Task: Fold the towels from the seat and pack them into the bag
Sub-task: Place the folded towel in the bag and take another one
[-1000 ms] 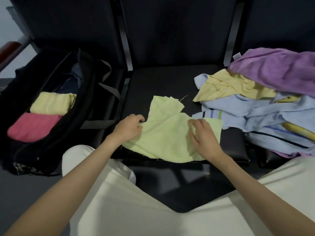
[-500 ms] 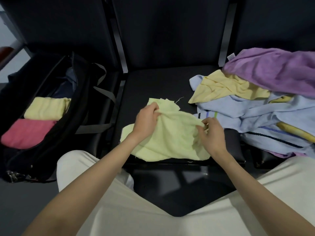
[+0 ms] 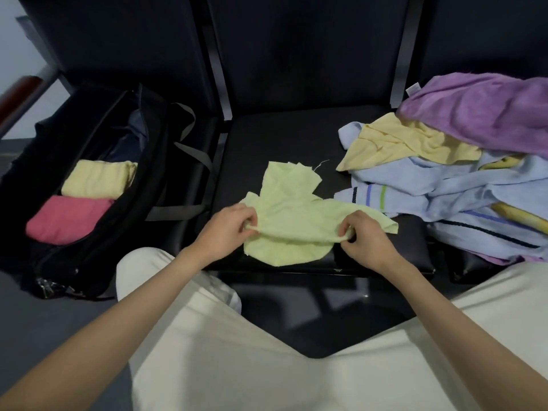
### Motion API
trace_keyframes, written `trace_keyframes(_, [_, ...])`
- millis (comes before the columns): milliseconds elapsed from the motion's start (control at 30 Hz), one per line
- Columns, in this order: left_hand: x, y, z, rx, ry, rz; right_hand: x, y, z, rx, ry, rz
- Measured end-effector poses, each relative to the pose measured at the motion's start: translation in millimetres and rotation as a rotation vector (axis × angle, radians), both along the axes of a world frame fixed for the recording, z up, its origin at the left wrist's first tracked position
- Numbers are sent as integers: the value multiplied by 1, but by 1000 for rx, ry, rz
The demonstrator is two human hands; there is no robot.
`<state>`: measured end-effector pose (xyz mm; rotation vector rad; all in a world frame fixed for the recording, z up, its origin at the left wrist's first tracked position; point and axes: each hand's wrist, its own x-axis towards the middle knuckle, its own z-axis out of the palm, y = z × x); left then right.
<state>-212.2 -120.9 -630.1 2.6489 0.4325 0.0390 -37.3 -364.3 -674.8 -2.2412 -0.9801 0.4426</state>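
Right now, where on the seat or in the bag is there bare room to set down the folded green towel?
Bare black seat cushion lies behind the light green towel, bordered right by the heaped towel pile. In the black bag, dark room shows behind the folded yellow towel and folded pink towel. The right side is crowded.

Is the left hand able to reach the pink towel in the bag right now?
Probably yes, but not straight away. The bag is open beside the left hand and nothing covers the pink towel. Both hands are busy pinching the green towel.
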Motion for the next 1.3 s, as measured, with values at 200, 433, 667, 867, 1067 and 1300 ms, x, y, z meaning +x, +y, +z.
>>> trace_keyframes(200, [-25, -4, -19, -6, 205, -92, -8, 14, 13, -361, -50, 163])
trace_keyframes(433, [-7, -7, -8, -35, 203, -47, -9, 71, 11, -64, -37, 50])
trace_keyframes(667, [48, 29, 0, -96, -59, 272, 0, 119, -17, -148, 52, -32])
trace_keyframes(867, [125, 45, -16, -255, -39, 260, 0, 110, -16, 58, 95, -96])
trace_keyframes(1067, [169, 38, -38, -254, 52, 289, -3, 93, 1, 346, 145, -279])
trace_keyframes(1300, [166, 28, -47, -251, 14, 368, 11, 82, 17, 439, 229, -323])
